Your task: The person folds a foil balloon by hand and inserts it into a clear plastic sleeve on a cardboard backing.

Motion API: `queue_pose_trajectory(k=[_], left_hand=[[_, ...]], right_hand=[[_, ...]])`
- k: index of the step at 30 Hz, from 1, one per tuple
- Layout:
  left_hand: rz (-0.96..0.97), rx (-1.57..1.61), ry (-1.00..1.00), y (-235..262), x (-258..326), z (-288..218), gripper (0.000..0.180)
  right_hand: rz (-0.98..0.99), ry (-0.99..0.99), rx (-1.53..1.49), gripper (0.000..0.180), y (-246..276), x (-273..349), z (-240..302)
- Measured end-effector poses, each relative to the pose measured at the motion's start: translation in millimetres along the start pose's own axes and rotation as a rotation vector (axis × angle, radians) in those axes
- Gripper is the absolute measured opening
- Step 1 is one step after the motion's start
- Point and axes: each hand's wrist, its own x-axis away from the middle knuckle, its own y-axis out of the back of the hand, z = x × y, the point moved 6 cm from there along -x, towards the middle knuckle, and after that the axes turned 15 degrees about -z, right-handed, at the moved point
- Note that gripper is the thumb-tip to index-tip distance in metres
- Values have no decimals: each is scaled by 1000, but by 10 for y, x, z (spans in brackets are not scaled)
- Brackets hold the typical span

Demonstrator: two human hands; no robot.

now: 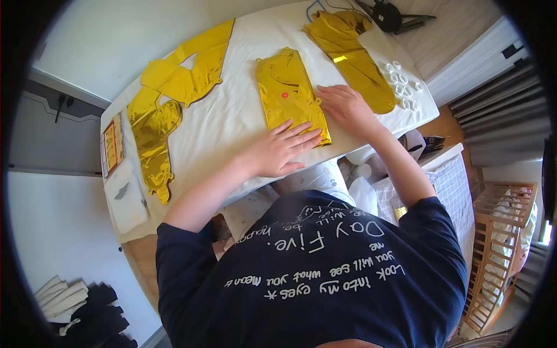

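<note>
1. The folded gold foil balloon (292, 95) lay flat on the white tablecloth (232, 116), near the middle of the table and just ahead of you.
2. Your left hand (278, 151) rested palm down on the balloon's near corner, fingers spread flat and gripping nothing.
3. Your right hand (347, 107) pressed flat on the balloon's right edge, fingers stretched out and together, also closed around nothing.
4. Just right of that hand, a second gold foil piece (354, 58) ran diagonally toward the table's far corner.
5. Beside it, near the right edge, a cluster of small white rings (403, 87) sat on the cloth.
6. To the left, well apart from your hands, a flat gold letter-shaped balloon (188, 64) lay spread out, and a crumpled gold balloon (154, 139) lay below it.
7. At the left edge of the table lay a flat packet (112, 144) and a white sheet (127, 197).
8. A wooden rack (499, 249) stood on the floor to your right.
</note>
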Motion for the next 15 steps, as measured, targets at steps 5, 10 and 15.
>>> queue_pose_trajectory(k=[5, 10, 15], left_hand=[[1, 17, 21, 13, -23, -21, 78], [-6, 16, 22, 27, -18, -12, 74], [-3, 12, 20, 12, -22, -16, 70]], right_hand=[[-4, 149, 43, 42, 6, -137, 47], [27, 166, 52, 41, -56, -153, 7], [47, 177, 40, 44, -83, -157, 2]])
